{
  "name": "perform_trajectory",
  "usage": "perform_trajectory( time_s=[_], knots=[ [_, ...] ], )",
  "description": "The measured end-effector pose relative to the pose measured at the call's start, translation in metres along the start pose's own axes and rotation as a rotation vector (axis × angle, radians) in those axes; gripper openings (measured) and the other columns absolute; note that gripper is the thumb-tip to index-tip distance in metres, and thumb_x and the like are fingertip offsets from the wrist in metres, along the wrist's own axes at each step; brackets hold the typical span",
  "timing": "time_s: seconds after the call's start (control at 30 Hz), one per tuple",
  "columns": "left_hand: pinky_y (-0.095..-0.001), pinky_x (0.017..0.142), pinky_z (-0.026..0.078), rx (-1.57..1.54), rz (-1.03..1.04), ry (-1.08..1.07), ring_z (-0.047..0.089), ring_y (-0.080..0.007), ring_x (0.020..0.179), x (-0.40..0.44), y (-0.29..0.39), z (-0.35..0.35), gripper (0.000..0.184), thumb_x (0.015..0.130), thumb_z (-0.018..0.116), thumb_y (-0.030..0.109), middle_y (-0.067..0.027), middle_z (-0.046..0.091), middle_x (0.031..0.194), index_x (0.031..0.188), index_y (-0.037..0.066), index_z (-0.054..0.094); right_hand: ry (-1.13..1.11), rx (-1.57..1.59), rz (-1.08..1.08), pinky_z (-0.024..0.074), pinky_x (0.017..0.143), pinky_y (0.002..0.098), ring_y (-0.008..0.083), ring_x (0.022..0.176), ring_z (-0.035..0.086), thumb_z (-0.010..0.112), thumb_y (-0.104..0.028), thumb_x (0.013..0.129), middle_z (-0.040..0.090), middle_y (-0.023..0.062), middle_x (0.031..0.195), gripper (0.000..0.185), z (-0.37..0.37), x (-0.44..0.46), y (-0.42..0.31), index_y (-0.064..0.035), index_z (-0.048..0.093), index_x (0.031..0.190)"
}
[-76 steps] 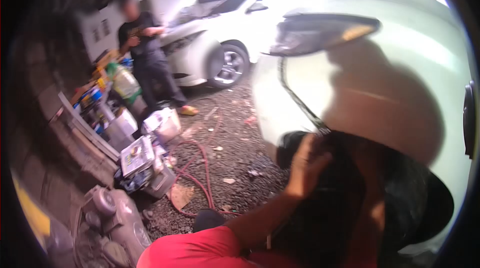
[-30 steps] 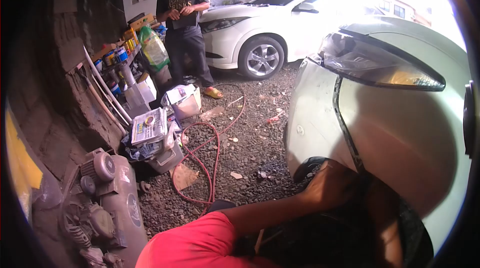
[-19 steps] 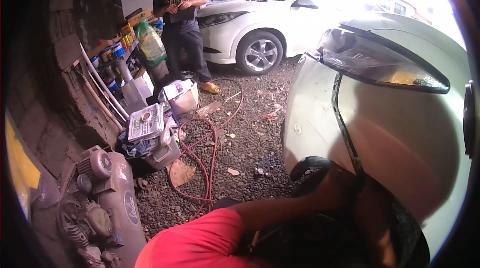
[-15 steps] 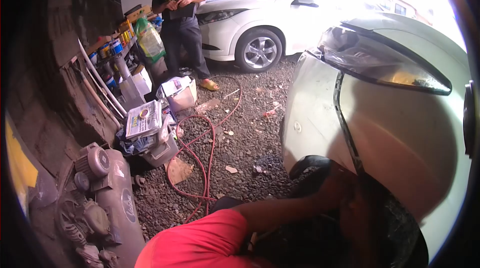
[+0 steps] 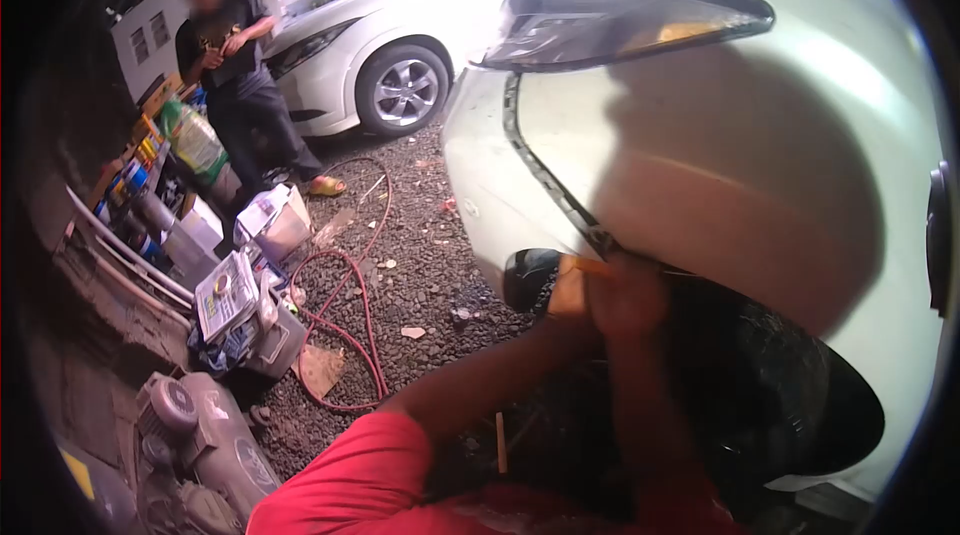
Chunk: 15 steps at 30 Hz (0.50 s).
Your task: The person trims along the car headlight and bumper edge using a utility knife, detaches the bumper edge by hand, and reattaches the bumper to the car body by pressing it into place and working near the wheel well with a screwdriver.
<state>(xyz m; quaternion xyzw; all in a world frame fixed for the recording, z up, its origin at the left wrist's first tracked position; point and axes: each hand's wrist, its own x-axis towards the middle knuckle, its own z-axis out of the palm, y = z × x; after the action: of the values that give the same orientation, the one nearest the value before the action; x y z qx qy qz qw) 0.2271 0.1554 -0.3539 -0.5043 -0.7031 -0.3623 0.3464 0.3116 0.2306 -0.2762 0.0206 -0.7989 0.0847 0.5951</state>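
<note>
At the lower end of the gap between the pale bumper (image 5: 497, 185) and the fender (image 5: 740, 165), my two hands are close together. My left hand (image 5: 570, 290) is closed at the wheel arch edge, lit by the sun. Beside it on the right, my right hand (image 5: 632, 297) is closed too, in shadow and blurred. A small orange strip (image 5: 592, 265) shows at the top of the hands; I cannot tell which hand holds it. Above is the headlight (image 5: 630, 20). The dark wheel arch (image 5: 790, 395) opens below the fender.
A person (image 5: 235, 65) stands at the back left by a white car (image 5: 370, 35). A red hose (image 5: 372, 355) loops over the gravel. Boxes with newspapers (image 5: 226, 293) and an air compressor (image 5: 225, 445) are on the left. A thin stick (image 5: 501, 442) shows below my arms.
My view has turned right and the headlight appears farther left and higher. Both hands now show more clearly, side by side at the panel gap, and the orange strip has come into sight.
</note>
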Motion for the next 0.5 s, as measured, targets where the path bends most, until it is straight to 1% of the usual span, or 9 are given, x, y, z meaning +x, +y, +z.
perform_trajectory(
  time_s=[0.1, 0.13, 0.2, 0.3, 0.33, 0.37, 0.4, 0.47, 0.5],
  knots=[
    [-0.0572, 0.095, 0.050, -0.012, 0.023, 0.056, 0.066, -0.0352, 0.087, -0.003, -0.004, 0.000, 0.027, 0.091, 0.070, 0.026, -0.0135, 0.065, 0.094, 0.107, 0.005, 0.067, 0.152, 0.183, 0.001, 0.0560, 0.075, 0.0400, 0.0286, 0.085, 0.068, 0.069, -0.029, 0.100, 0.069, 0.0099, 0.097, 0.020, 0.032, -0.021, 0.017, -0.0098, 0.069, 0.103],
    [-0.0578, 0.096, 0.050, -0.007, 0.025, 0.053, 0.065, -0.0354, 0.087, -0.003, -0.003, -0.002, 0.028, 0.091, 0.070, 0.026, -0.0137, 0.065, 0.095, 0.109, 0.004, 0.067, 0.182, 1.084, 0.332, 0.0565, 0.075, 0.0408, 0.0292, 0.084, 0.068, 0.070, -0.027, 0.099, 0.069, 0.0114, 0.097, 0.019, 0.035, -0.021, 0.013, -0.0091, 0.070, 0.103],
    [-0.0579, 0.096, 0.050, 0.078, 0.034, -0.018, 0.064, -0.0354, 0.085, 0.000, -0.004, -0.007, 0.028, 0.091, 0.070, 0.026, -0.0133, 0.064, 0.092, 0.109, 0.004, 0.067, 0.189, 1.991, 0.652, 0.0571, 0.075, 0.0415, 0.0298, 0.084, 0.068, 0.071, -0.025, 0.098, 0.070, 0.0129, 0.097, 0.018, 0.037, -0.016, 0.007, -0.0083, 0.071, 0.102],
    [-0.0590, 0.093, 0.049, 0.100, -0.066, -0.178, 0.065, -0.0359, 0.085, 0.009, 0.004, -0.016, 0.028, 0.091, 0.068, 0.025, -0.0135, 0.065, 0.091, 0.109, 0.003, 0.067, 0.266, 2.035, 0.707, 0.0583, 0.085, 0.0415, 0.0285, 0.091, 0.070, 0.071, -0.018, 0.098, 0.072, 0.0123, 0.102, 0.017, 0.040, -0.028, 0.006, -0.0055, 0.073, 0.109],
    [-0.0598, 0.093, 0.049, 0.113, -0.045, -0.068, 0.066, -0.0363, 0.086, 0.010, 0.001, -0.010, 0.028, 0.092, 0.067, 0.026, -0.0134, 0.065, 0.091, 0.108, 0.003, 0.067, 0.214, 1.713, 0.680, 0.0574, 0.092, 0.0405, 0.0275, 0.097, 0.071, 0.071, -0.016, 0.097, 0.073, 0.0112, 0.105, 0.020, 0.059, -0.050, 0.017, -0.0043, 0.073, 0.113],
    [-0.0606, 0.094, 0.048, 0.125, -0.024, 0.042, 0.067, -0.0367, 0.087, 0.011, -0.002, -0.006, 0.027, 0.092, 0.066, 0.026, -0.0134, 0.066, 0.091, 0.107, 0.003, 0.067, 0.189, 1.555, 0.661, 0.0570, 0.096, 0.0400, 0.0270, 0.100, 0.071, 0.071, -0.015, 0.097, 0.074, 0.0106, 0.107, 0.022, 0.064, -0.053, 0.020, -0.0037, 0.073, 0.116],
    [-0.0606, 0.094, 0.048, 0.130, -0.021, 0.041, 0.067, -0.0367, 0.087, 0.009, -0.004, -0.005, 0.027, 0.092, 0.066, 0.026, -0.0134, 0.066, 0.091, 0.107, 0.003, 0.067, 0.167, 1.396, 0.645, 0.0565, 0.099, 0.0395, 0.0266, 0.102, 0.072, 0.071, -0.013, 0.097, 0.074, 0.0101, 0.108, 0.024, 0.069, -0.058, 0.023, -0.0031, 0.073, 0.118],
    [-0.0601, 0.096, 0.047, 0.174, -0.069, -0.088, 0.068, -0.0364, 0.089, 0.003, -0.005, -0.004, 0.026, 0.094, 0.063, 0.028, -0.0139, 0.068, 0.095, 0.105, 0.005, 0.066, 0.123, 1.574, 0.698, 0.0491, 0.109, 0.0424, 0.0274, 0.118, 0.065, 0.072, -0.012, 0.093, 0.069, 0.0118, 0.123, 0.036, 0.052, -0.040, 0.019, -0.0022, 0.068, 0.128],
    [-0.0601, 0.096, 0.047, 0.178, -0.066, -0.087, 0.068, -0.0364, 0.089, 0.001, -0.004, -0.003, 0.026, 0.094, 0.063, 0.028, -0.0139, 0.068, 0.095, 0.105, 0.005, 0.066, 0.098, 1.663, 0.723, 0.0453, 0.114, 0.0439, 0.0278, 0.126, 0.062, 0.072, -0.011, 0.092, 0.067, 0.0127, 0.131, 0.043, 0.042, -0.028, 0.016, -0.0018, 0.065, 0.133]
  ],
)
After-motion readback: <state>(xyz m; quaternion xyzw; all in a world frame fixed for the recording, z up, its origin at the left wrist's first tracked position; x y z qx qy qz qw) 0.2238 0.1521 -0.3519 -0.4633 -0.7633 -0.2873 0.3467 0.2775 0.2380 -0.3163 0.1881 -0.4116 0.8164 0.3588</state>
